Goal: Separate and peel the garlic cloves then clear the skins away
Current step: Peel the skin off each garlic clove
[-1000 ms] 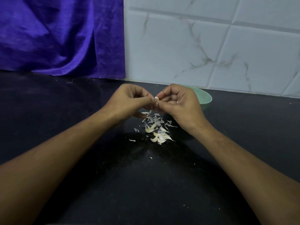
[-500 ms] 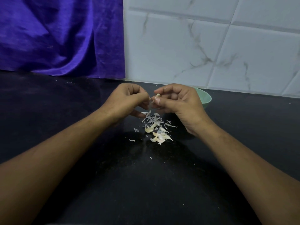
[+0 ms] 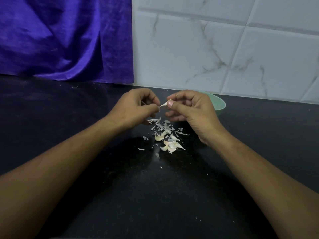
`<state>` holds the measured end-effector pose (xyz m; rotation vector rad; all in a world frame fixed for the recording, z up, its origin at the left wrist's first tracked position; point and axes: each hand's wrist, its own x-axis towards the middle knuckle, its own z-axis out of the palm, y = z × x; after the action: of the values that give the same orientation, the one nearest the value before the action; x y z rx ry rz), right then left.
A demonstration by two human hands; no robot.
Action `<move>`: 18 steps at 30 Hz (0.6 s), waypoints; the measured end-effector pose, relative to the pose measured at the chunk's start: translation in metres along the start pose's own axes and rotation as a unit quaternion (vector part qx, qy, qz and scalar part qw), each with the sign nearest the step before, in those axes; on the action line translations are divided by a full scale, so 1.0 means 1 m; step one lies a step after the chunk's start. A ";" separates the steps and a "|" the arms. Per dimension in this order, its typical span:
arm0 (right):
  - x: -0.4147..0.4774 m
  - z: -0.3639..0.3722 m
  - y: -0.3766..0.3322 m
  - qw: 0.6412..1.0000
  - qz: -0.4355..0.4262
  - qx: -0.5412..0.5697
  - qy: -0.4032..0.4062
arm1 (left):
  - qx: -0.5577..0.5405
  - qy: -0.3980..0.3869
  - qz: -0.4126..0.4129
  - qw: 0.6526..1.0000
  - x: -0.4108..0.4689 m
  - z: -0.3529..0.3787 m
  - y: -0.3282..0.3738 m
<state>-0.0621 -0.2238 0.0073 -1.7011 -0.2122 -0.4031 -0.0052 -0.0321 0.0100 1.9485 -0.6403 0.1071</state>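
The dark counter point(image 3: 86, 121) carries a green bowl point(image 3: 219, 103) just beyond the heap of cloves and loose skins point(image 3: 166, 137). Both hands hover above that heap. The right hand point(image 3: 191, 111) pinches a garlic clove point(image 3: 165, 104) between thumb and forefinger. The left hand point(image 3: 134, 107), fingers curled, nips a strip of skin point(image 3: 160, 108) trailing from the clove. Peeling seems to be the step in hand, with several heap cloves apparently still in their skins. The next move calls for a steady pull to tear the strip free.
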 end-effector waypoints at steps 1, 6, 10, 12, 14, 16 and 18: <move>0.001 0.000 0.001 1.000 -0.002 -0.007 0.007 | 0.000 -0.005 0.008 1.000 0.000 0.000 0.000; 0.001 0.002 0.004 0.999 -0.007 -0.041 0.004 | 0.079 -0.006 0.071 0.994 -0.003 0.002 0.002; 0.001 0.003 0.005 0.999 -0.001 -0.049 -0.006 | 0.117 0.011 0.092 0.989 -0.002 0.002 0.000; 0.001 0.003 0.005 0.999 0.002 -0.050 -0.007 | 0.141 0.009 0.107 0.984 -0.002 0.002 0.001; 0.001 0.003 0.006 0.999 0.005 -0.044 -0.005 | 0.160 0.007 0.124 0.979 -0.003 0.002 0.001; 0.000 0.003 0.006 0.999 0.008 -0.037 -0.002 | 0.170 0.007 0.141 0.975 -0.003 0.001 0.001; 0.000 0.003 0.006 0.999 0.010 -0.033 -0.003 | 0.176 0.009 0.154 0.972 -0.003 0.001 0.001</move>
<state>-0.0592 -0.2221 0.0014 -1.7683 -0.1883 -0.3933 -0.0086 -0.0317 0.0090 2.1672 -0.9599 0.4571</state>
